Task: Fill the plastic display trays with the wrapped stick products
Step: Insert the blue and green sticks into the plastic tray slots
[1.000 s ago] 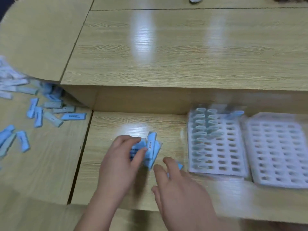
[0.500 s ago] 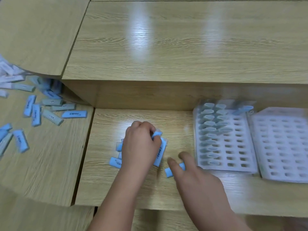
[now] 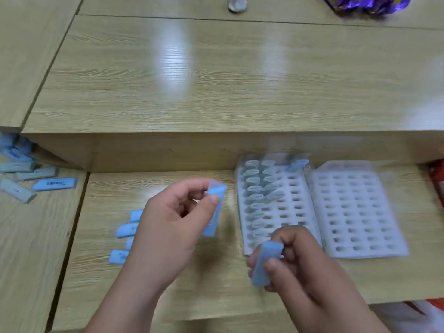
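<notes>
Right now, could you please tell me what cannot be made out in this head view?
1. Head view, print on the wrapped stick in the left hand: motion blur.
2. Count of loose sticks: that hand covers some.
3. Near slots of the left tray: right hand and its blue stick hide them.
4. Purple bag: cut off by top edge.
5. Red item: cut off by right edge.

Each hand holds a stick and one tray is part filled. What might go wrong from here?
1. The left hand holds the pinched stick only near its top end, so it may slip onto the desk.
2. Nothing visibly holds the part-filled tray, right beside the empty tray. When the right hand presses the second stick in, both may shift.
3. The slanted stick at that tray's far edge looks unseated and may fall out.
</notes>
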Demonstrator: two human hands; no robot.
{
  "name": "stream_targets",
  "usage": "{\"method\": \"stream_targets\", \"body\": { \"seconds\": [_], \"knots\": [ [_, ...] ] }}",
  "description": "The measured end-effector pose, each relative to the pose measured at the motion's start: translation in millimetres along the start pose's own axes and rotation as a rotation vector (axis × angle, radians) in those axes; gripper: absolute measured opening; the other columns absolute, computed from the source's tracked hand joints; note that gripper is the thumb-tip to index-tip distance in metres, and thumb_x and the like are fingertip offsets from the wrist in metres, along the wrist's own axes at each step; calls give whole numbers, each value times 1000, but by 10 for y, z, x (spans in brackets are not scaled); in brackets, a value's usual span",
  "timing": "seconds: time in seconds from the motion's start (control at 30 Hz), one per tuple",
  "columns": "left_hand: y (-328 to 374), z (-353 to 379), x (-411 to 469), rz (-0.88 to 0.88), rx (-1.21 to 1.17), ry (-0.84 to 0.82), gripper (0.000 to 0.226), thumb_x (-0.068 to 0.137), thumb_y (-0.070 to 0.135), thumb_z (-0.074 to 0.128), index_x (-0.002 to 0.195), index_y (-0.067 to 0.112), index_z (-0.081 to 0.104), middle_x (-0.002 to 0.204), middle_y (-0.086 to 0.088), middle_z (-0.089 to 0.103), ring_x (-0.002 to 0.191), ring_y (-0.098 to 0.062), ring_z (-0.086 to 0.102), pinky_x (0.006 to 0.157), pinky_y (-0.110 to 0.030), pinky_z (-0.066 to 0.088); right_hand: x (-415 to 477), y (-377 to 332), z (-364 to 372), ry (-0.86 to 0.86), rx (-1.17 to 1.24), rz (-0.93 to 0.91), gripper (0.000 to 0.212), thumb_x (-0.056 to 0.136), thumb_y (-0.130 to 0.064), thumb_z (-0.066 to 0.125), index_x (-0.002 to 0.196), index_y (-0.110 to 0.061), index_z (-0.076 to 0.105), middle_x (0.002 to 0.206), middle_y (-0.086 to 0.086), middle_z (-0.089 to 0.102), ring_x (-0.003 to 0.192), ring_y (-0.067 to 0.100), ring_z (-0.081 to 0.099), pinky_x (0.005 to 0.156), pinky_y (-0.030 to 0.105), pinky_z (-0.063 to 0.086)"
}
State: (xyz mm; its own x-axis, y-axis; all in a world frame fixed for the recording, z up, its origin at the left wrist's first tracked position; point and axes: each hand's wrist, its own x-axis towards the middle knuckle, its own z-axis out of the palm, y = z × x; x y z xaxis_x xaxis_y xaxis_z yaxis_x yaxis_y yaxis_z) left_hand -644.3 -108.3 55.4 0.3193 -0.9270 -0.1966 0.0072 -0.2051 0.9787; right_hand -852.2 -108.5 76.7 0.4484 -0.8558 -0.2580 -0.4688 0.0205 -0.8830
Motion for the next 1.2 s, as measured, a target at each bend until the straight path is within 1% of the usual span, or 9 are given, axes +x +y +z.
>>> {"method": "stream_targets", "body": {
  "seconds": [0.17, 0.3, 0.4, 0.5, 0.67, 0.8, 0.97, 1.1, 1.2],
  "knots": [
    [243, 504, 143, 103, 18, -113, 8, 82, 31, 68, 88, 34, 72, 80, -1, 70, 68, -16, 60, 60, -23, 49, 108, 184, -807, 264, -382, -104, 11, 96, -47, 49, 104, -50, 57, 89, -19, 68, 71, 1, 67, 58, 16, 50],
    [289, 820, 290, 137, 109, -128, 5, 85, 31, 70, 86, 37, 69, 81, 3, 68, 70, -15, 61, 60, -25, 50, 400, 382, -1244, 137, -716, -66, 43, 97, -19, 40, 132, -39, 55, 100, -24, 47, 89, 0, 51, 73, 25, 47],
    [258, 970, 351, 127, 191, -93, 11, 88, 28, 70, 86, 38, 68, 80, 9, 67, 68, -6, 61, 59, -18, 50, 624, 408, -1301, 109, -785, -112, 52, 95, -6, 45, 139, -34, 52, 109, -13, 49, 92, 4, 50, 71, 21, 47],
    [190, 1077, 362, 131, 240, -63, 11, 88, 27, 70, 87, 38, 70, 81, 11, 68, 70, -8, 64, 60, -23, 54, 829, 409, -1260, 108, -836, -185, 38, 97, -14, 52, 133, -27, 55, 109, -8, 63, 98, 15, 58, 76, 26, 42],
    [53, 1185, 378, 145, 303, 10, 13, 86, 28, 71, 86, 41, 70, 62, 15, 61, 51, 0, 53, 46, -12, 40, 989, 455, -1318, 147, -797, -280, 17, 92, -22, 60, 108, -20, 65, 96, -10, 60, 80, 16, 62, 61, 21, 37],
    [-8, 1246, 415, 158, 428, 39, 16, 85, 32, 71, 88, 47, 67, 51, 14, 49, 45, -2, 43, 45, -19, 38, 989, 495, -1323, 133, -782, -393, 27, 89, -18, 61, 114, -16, 71, 103, 4, 62, 73, 23, 63, 54, 36, 52],
    [6, 1320, 427, 192, 592, 47, 10, 84, 36, 70, 90, 45, 70, 58, 25, 51, 52, -5, 44, 51, -26, 37, 1015, 567, -1306, 105, -852, -439, 49, 77, 7, 72, 122, -12, 69, 99, 12, 63, 70, 29, 62, 50, 37, 51],
    [38, 1355, 414, 213, 678, 55, 13, 84, 38, 68, 96, 41, 73, 78, 39, 53, 65, -1, 48, 56, -25, 37, 1076, 576, -1315, 143, -874, -455, 37, 76, 7, 75, 108, -9, 66, 91, 7, 63, 74, 28, 62, 53, 42, 53],
    [48, 1391, 400, 244, 693, 83, 14, 83, 35, 72, 96, 40, 75, 71, 26, 57, 69, -3, 54, 58, -29, 47, 1076, 585, -1326, 126, -916, -492, 36, 69, 11, 76, 98, -7, 66, 89, 9, 63, 74, 30, 61, 51, 41, 52]
  ]
}}
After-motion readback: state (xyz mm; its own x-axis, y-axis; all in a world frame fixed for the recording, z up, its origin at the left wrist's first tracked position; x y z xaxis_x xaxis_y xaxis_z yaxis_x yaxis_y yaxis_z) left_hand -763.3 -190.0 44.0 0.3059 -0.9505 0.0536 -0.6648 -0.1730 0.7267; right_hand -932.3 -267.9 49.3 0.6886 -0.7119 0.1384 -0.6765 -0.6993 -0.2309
